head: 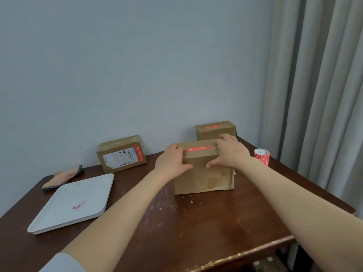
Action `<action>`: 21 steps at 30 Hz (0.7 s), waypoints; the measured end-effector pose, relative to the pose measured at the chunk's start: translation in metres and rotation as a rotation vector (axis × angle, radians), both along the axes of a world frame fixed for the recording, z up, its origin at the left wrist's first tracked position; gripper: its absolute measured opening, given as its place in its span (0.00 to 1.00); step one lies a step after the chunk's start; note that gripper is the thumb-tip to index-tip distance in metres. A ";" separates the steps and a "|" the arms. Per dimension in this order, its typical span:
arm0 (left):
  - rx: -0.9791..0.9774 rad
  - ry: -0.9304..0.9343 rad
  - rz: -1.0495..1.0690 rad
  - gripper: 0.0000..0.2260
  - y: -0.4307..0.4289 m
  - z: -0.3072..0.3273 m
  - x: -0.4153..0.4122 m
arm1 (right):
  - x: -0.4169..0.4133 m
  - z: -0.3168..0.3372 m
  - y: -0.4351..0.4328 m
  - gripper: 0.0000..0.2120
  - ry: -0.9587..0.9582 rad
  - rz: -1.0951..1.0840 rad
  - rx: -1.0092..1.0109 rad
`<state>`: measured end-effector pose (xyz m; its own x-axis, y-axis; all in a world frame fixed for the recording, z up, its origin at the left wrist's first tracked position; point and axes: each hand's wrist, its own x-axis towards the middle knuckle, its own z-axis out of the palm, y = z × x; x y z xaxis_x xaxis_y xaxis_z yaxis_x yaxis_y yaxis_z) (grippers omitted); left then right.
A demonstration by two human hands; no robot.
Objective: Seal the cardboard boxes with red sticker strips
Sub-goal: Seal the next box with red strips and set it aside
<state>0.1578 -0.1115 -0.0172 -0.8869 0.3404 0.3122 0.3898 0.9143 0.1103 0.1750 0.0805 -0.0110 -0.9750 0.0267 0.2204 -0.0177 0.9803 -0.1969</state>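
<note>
A brown cardboard box (202,175) stands mid-table with a red sticker strip (200,149) lying along its top edge. My left hand (172,160) rests on the strip's left end, thumb against the box front. My right hand (228,152) covers the strip's right end, its thumb also on the front face. Behind it, a second box (215,131) by the wall carries a red strip on top. A third box (120,154) at the back left bears a shipping label and a red strip on its right side. The red sticker roll (262,156) stands to the right.
A white square tray (59,214) with a red scrap of backing lies at the front left of the dark wooden table (196,222). A folded cloth pad (62,177) sits behind the tray. Grey curtains (318,85) hang at the right, close to the table's edge.
</note>
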 end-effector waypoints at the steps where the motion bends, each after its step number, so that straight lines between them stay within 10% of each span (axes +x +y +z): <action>1: 0.119 -0.014 0.007 0.33 -0.004 0.000 -0.001 | -0.002 -0.004 0.005 0.52 0.003 -0.015 -0.129; 6: 0.496 -0.281 0.117 0.48 -0.033 -0.013 -0.006 | -0.001 -0.022 0.031 0.59 -0.099 -0.064 -0.825; 12: 0.677 -0.530 0.115 0.33 -0.036 -0.033 -0.004 | -0.005 -0.038 0.028 0.26 -0.293 -0.138 -0.842; 21: 1.035 -0.454 0.090 0.22 -0.035 0.017 -0.009 | -0.011 -0.008 0.023 0.24 0.008 -0.114 -1.131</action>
<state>0.1489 -0.1469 0.0002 -0.9981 0.0348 0.0499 0.0585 0.3241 0.9442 0.1637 0.1034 -0.0192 -0.9529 0.3028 0.0196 0.0552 0.2364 -0.9701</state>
